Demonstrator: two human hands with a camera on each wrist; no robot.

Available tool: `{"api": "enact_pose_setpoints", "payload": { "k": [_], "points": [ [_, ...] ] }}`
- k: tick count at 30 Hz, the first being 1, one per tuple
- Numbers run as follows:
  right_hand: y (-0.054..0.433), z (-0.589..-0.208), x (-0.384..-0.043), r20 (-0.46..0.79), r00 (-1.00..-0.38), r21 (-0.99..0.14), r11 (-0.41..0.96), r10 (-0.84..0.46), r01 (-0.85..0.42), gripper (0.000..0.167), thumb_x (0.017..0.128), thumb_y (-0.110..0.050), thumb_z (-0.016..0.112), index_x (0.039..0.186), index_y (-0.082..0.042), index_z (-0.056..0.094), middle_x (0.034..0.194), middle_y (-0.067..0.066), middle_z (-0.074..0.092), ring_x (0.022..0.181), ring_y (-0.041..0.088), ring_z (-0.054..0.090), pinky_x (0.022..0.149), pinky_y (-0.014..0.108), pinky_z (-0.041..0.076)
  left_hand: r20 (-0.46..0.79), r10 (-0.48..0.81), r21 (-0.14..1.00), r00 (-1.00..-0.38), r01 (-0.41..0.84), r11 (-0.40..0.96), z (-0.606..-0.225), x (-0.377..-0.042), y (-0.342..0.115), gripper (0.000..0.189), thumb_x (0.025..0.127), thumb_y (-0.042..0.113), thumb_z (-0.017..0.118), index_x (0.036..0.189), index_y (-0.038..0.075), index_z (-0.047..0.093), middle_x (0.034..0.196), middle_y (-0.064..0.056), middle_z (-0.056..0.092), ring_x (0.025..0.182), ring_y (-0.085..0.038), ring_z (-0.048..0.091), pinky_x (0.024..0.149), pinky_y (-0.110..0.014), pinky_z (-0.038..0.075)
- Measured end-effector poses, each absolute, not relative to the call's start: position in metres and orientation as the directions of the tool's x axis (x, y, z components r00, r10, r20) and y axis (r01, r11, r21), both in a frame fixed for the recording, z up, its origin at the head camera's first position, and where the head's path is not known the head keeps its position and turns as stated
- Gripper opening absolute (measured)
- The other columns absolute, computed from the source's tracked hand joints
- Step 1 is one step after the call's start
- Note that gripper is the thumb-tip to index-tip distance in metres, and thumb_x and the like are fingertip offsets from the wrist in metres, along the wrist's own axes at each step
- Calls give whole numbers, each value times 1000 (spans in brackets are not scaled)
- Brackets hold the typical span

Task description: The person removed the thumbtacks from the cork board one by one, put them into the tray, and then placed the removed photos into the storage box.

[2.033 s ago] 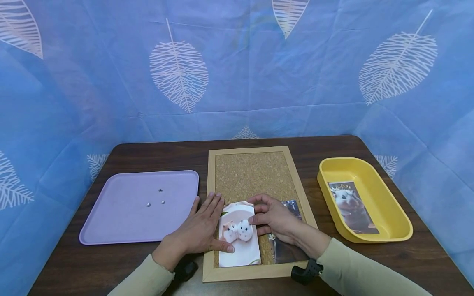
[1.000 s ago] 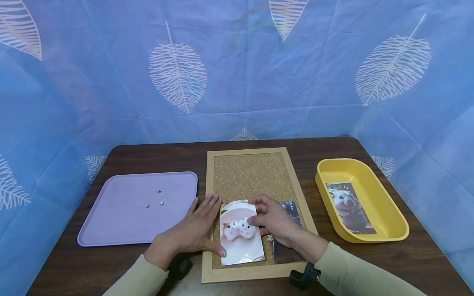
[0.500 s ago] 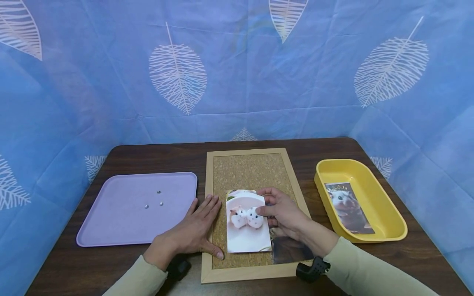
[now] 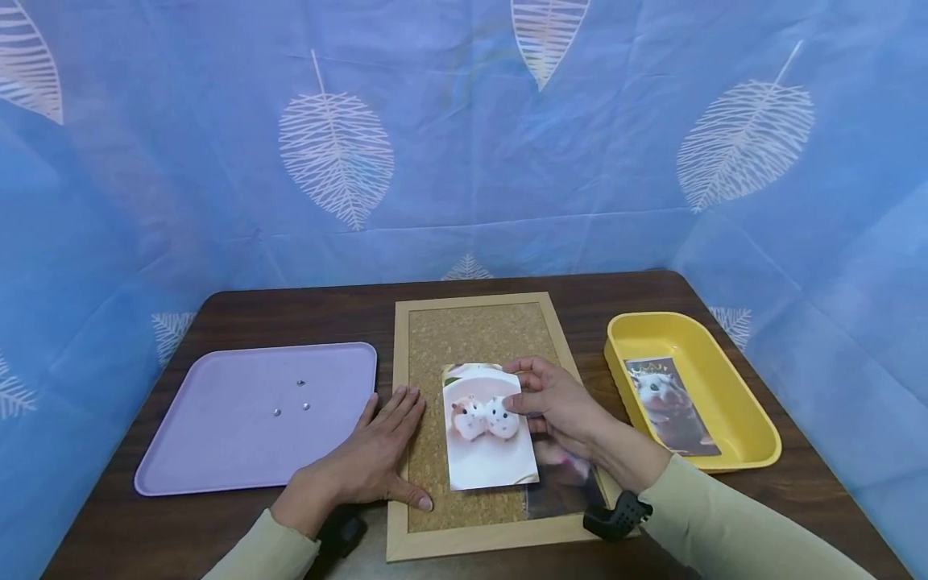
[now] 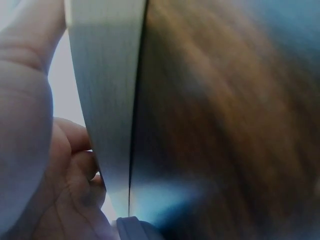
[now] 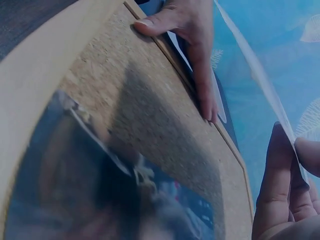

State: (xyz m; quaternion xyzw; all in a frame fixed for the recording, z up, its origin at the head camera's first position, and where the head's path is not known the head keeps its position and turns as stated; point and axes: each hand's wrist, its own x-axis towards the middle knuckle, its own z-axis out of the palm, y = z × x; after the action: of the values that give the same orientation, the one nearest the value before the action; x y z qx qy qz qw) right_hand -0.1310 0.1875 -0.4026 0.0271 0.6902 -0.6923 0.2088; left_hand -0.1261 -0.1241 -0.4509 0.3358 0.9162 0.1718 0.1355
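My right hand [image 4: 561,407] pinches a photo [image 4: 489,455] of two white hamsters by its right edge, thumb on the front. In the right wrist view the photo [image 6: 260,75] shows edge-on, lifted clear of the framed cork board [image 4: 471,330], its shadow across the cork. My left hand [image 4: 370,463] rests flat with straight fingers on the board's left frame edge, thumb at the lower left. A dark photo [image 4: 558,491] lies on the cork at the lower right, partly covered by the right hand and the held photo.
On the left lies a lilac tray [image 4: 225,443] with three small metal pins [image 4: 277,412]. To the right stands a yellow tray [image 4: 725,395] holding another hamster photo [image 4: 670,407]. A blue leaf-print curtain [image 4: 435,161] hangs behind the dark wooden table [image 4: 290,310].
The hamster photo has risen off the lower left of the cork and moved up and rightward in my right hand. My left hand has let go of its edge and stays on the frame.
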Motion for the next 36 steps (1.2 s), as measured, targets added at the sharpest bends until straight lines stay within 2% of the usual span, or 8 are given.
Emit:
{"api": "enact_pose_setpoints", "payload": {
  "k": [4,8,14,19,25,30,36],
  "points": [
    [193,-398,-132,-317,-913,-947,45,-257,317,58,97,3,69,149,-1,43,127,11,64,93,18,73,69,30,62,-122,666,423,-736,568,706,-451,-126,-125,137,73,76,81,167,-2,19,176,-22,9,164,-39,6,127,-69,0],
    [203,-394,-132,-307,-911,-951,65,-277,301,59,98,1,69,150,-2,42,122,9,63,89,16,69,63,26,56,-128,662,435,-738,558,707,-451,-125,-124,137,73,76,81,167,-1,19,176,-21,8,164,-38,5,127,-69,-1],
    [221,-388,-131,-287,-914,-958,71,-287,279,59,98,-1,71,149,-3,43,119,5,65,87,16,70,60,25,56,-141,656,431,-742,550,715,-452,-124,-122,137,73,78,81,168,1,18,177,-19,7,165,-37,3,127,-69,-2],
    [240,-383,-131,-273,-916,-962,98,-293,255,58,99,-3,70,149,-3,41,120,4,65,80,12,64,58,23,48,-142,657,430,-740,552,714,-453,-123,-121,137,73,78,80,168,0,18,177,-19,7,165,-37,3,126,-70,-2],
    [270,-377,-133,-260,-918,-964,140,-300,227,57,100,-8,71,148,-3,41,119,1,69,86,14,70,65,27,59,-144,658,441,-740,547,712,-453,-123,-120,137,73,78,80,168,0,18,177,-19,7,165,-37,2,126,-70,-2],
    [300,-370,-136,-217,-915,-975,124,-339,185,47,103,-7,68,143,-6,45,120,-2,70,80,11,66,61,23,54,-156,652,450,-742,534,716,-453,-123,-120,137,72,77,80,168,1,18,177,-19,6,165,-37,2,127,-69,-4],
    [339,-359,-138,-169,-897,-985,28,-409,173,41,105,2,59,142,-12,46,129,-3,69,94,14,74,68,30,62,-162,652,462,-740,527,713,-453,-123,-120,137,73,77,81,168,2,17,177,-18,6,165,-37,2,127,-68,-5]
  ]
}}
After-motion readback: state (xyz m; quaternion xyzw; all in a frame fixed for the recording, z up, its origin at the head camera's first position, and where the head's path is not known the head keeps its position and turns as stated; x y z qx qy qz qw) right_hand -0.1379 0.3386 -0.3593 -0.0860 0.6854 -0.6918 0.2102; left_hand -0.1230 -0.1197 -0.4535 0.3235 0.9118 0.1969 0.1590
